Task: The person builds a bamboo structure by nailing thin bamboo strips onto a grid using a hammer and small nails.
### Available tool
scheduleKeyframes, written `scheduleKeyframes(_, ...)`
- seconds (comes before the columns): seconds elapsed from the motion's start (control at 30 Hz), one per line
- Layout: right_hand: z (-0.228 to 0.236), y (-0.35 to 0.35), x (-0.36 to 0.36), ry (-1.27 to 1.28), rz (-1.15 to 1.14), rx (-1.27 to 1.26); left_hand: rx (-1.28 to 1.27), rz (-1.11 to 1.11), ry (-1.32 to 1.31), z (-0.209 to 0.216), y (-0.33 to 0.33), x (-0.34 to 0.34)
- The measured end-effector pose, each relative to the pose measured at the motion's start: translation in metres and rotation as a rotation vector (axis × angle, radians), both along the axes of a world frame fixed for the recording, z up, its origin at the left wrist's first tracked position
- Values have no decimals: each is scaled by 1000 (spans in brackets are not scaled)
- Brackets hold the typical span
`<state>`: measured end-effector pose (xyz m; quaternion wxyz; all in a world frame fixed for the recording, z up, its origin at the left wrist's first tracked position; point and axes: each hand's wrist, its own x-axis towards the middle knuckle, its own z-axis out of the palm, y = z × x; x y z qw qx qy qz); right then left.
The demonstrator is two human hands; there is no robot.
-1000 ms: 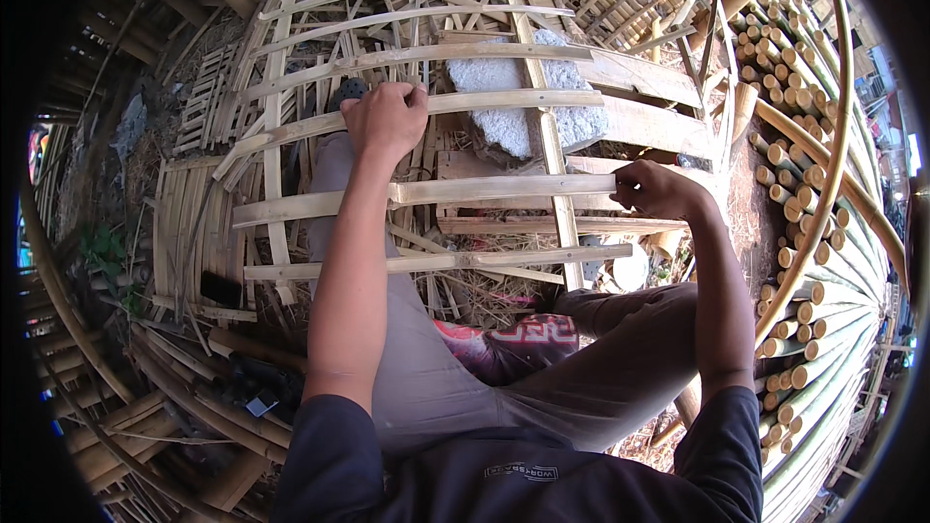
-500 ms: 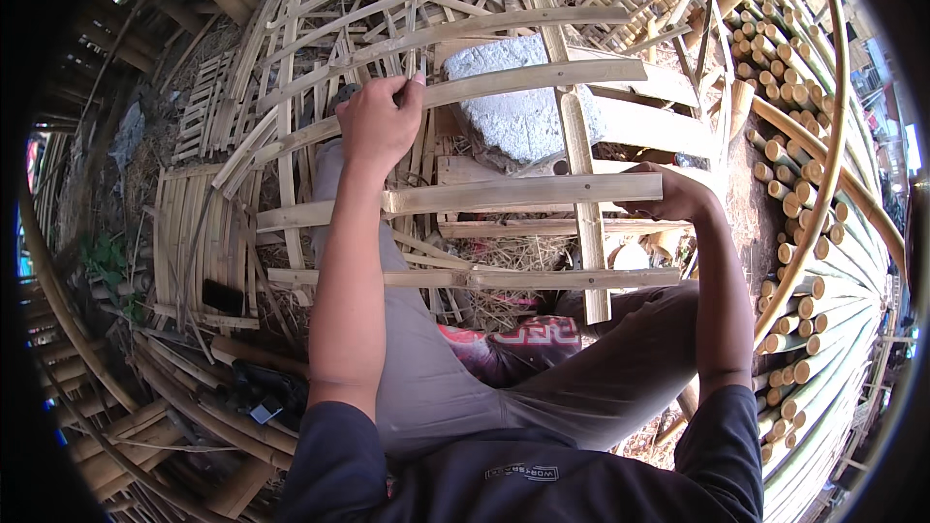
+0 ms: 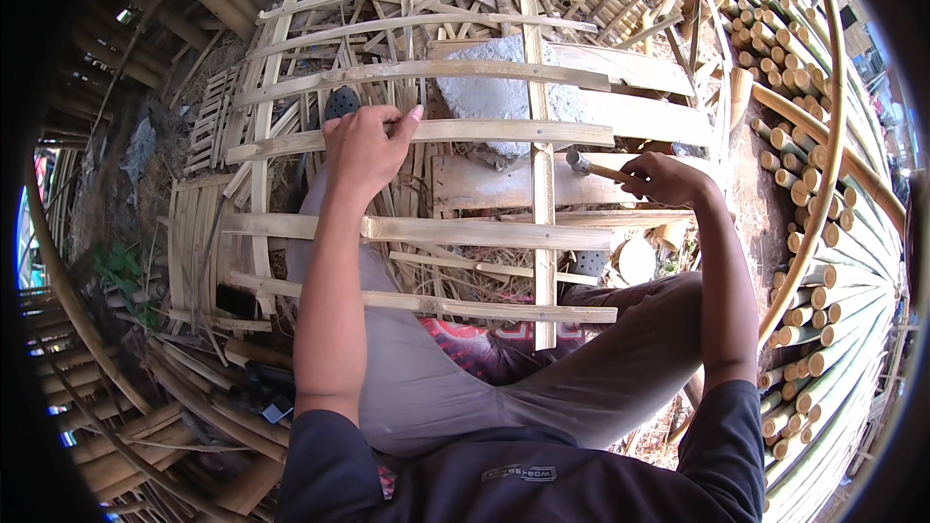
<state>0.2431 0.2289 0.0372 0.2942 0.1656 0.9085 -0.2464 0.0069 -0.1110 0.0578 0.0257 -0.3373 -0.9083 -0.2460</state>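
We note: left grip (image 3: 370, 150) closed around a bamboo slat (image 3: 494, 131) of the lattice (image 3: 446, 230); right grip (image 3: 668, 180) clasping a hammer (image 3: 603, 172).

Bamboo frame (image 3: 540, 132): six pale slats (image 3: 455, 231) crossing two long strips (image 3: 544, 194), slat ends jutting left and right.
Hammer (image 3: 604, 171): light handle in the right hand (image 3: 668, 180), head leftward, just right of the frame's right strip.

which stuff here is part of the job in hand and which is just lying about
In the job:
slatted bamboo frame, left hand on a slat
hammer, in the right hand
pale stone block, beneath the frame, probably as support

Lying about, it seems:
stacked bamboo poles, far right
dark flat object, left
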Motion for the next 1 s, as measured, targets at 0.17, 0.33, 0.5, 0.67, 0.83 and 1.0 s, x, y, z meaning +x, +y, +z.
scheduleKeyframes(0.17,-5,0,-4,33,2,-26,-33,29,31,15,-14,-10)
scheduleKeyframes(0.33,1,-1,-4,50,-57,-60,6,44,65,38,-18,-9)
scheduleKeyframes(0.5,-8,11,8,84,-76,-12,-67,78,130,47,-15,13)
scheduleKeyframes(0.67,-4,3,5,113,-94,-70,-106,96,17,33,-32,18)
scheduleKeyframes(0.83,12,2,9,103,-76,-6,-128,85,19,26,-26,31)
scheduleKeyframes(1.0,16,-4,0,107,-81,-48,-217,54,-33,29,-32,39)
